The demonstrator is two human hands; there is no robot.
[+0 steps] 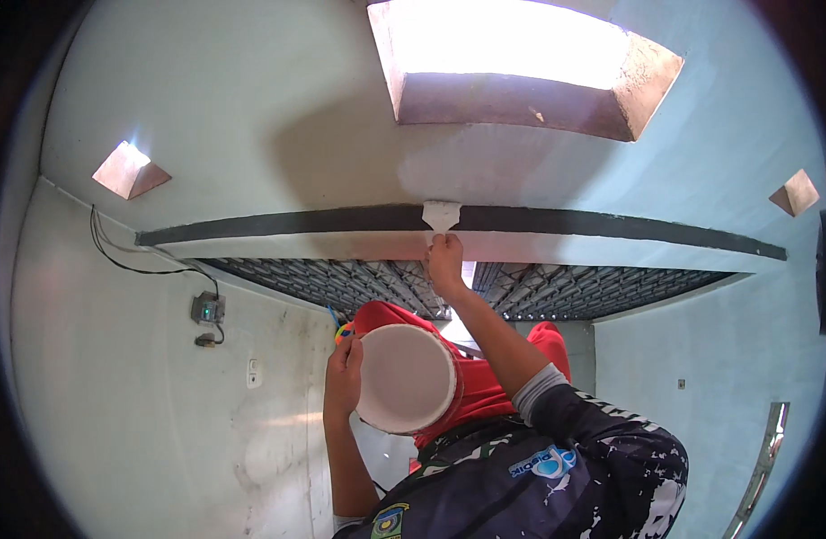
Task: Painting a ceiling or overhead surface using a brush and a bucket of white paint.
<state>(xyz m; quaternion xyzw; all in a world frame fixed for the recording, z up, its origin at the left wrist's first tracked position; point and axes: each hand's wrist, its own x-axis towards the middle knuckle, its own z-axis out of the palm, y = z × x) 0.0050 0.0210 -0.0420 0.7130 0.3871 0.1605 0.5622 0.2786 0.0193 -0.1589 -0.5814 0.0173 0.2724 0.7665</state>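
Note:
My right hand (pixel 445 266) reaches up and forward, its fingers closed round the handle of a putty knife. The pale, wide blade of the putty knife (pixel 442 216) lies over the dark grey band (pixel 566 221) that runs along the beam, with its wide edge at the wall above. Lower down, my left hand (pixel 345 366) grips the left rim of a round white bucket (pixel 406 379), held in front of my body. The bucket's mouth faces up and its inside looks whitish; I cannot tell how much it contains.
Below the beam (pixel 359 246) is a dark patterned metal grille (pixel 557 289). Above, a bright recessed opening (pixel 512 40) cuts the wall. At left, a cable hangs down to a small electrical box (pixel 208 308), near a white switch (pixel 254 373). A shiny metal strip (pixel 762 467) stands at right.

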